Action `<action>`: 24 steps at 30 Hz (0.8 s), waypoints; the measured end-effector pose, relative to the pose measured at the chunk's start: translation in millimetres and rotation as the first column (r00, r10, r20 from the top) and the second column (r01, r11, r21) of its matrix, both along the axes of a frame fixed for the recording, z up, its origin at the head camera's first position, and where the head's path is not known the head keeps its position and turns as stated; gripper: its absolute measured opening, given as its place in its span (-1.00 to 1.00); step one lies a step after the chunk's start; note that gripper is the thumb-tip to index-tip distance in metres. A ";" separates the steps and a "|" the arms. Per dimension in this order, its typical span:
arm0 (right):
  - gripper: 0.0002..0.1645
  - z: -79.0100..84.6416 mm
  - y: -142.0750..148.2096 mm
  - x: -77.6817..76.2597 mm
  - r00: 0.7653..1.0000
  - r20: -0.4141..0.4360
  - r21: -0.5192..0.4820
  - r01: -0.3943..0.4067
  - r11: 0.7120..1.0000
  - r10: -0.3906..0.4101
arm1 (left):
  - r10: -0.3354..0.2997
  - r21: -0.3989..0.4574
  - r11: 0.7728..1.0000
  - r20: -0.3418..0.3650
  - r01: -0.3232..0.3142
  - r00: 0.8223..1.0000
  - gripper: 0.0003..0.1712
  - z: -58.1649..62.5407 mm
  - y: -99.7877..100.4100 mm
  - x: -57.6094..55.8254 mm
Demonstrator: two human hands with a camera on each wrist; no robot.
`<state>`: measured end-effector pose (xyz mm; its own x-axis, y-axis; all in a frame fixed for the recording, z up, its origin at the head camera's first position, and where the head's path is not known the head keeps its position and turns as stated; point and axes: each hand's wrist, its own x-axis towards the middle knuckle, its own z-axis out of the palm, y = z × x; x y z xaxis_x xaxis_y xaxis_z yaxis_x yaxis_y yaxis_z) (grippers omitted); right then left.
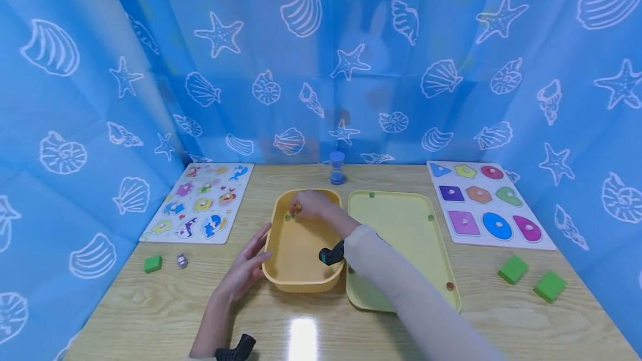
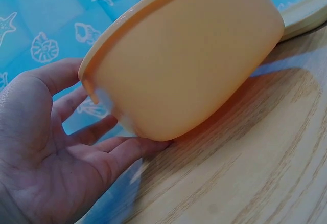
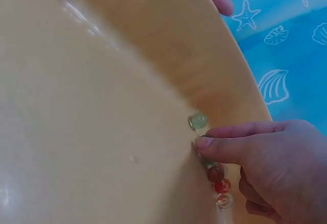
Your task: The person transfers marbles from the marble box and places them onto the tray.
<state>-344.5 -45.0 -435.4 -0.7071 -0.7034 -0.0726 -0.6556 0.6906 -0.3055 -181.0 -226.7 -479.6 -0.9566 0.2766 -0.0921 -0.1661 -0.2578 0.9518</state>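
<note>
An orange plastic bin (image 1: 301, 282) stands on the wooden table in the head view. My right hand (image 1: 313, 205) reaches into its far left corner. In the right wrist view, the thumb and index finger of that hand (image 3: 271, 157) pinch a marble, mostly hidden by the fingertips. A green marble (image 3: 200, 120) lies just beyond the fingertips, and a red one (image 3: 223, 185) is in a row of marbles on the near side. With fingers spread, my left hand (image 1: 243, 272) touches the bin's left outer wall, one fingertip at the rim in the left wrist view.
Right of the bin is a pale yellow tray (image 1: 401, 249) with several marbles near its edges. A blue hourglass (image 1: 337, 168) stands behind. Peg puzzle boards lie left (image 1: 200, 205) and right (image 1: 489, 205). Green blocks (image 1: 513, 269) and a small silvery object (image 1: 182, 261) lie nearer.
</note>
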 end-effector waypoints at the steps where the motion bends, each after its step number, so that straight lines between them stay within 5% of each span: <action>1: -0.84 -0.8 -0.2 -0.1 1.000 -0.010 0.012 0.002 1.000 -0.002 | -0.003 0.002 1.000 -0.003 0.003 1.000 -0.25 0.4 0.6 -0.3; 5: -0.85 0.5 0.4 -0.3 1.000 -0.014 0.002 0.000 1.000 0.000 | 0.000 0.001 1.000 0.004 0.000 1.000 -0.26 2.5 2.6 -0.5; 9: -0.83 16.8 9.7 1.4 0.999 0.007 -0.114 -0.032 0.993 0.033 | 0.010 -0.013 1.000 0.020 -0.010 1.000 -0.26 5.0 3.2 -0.1; 16: -0.74 49.2 79.4 10.4 0.999 0.050 -0.304 0.000 0.953 0.016 | 0.012 -0.028 1.000 0.010 -0.012 1.000 -0.24 6.1 5.2 -0.4; 20: -0.75 37.8 134.4 12.1 0.997 0.028 -0.311 0.080 0.947 -0.075 | 0.021 -0.024 0.999 0.013 -0.021 1.000 -0.24 5.2 4.0 -0.5; 24: -0.76 8.8 185.5 12.6 0.988 0.045 -0.301 0.153 0.941 -0.146 | 0.036 -0.024 0.999 0.037 -0.035 0.999 -0.25 3.0 3.2 0.4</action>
<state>-331.9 140.5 -426.6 -0.8064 -0.5809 0.1107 -0.5428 0.6528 -0.5284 -180.6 -223.5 -476.6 -0.9616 0.2399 -0.1336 -0.1925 -0.2418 0.9511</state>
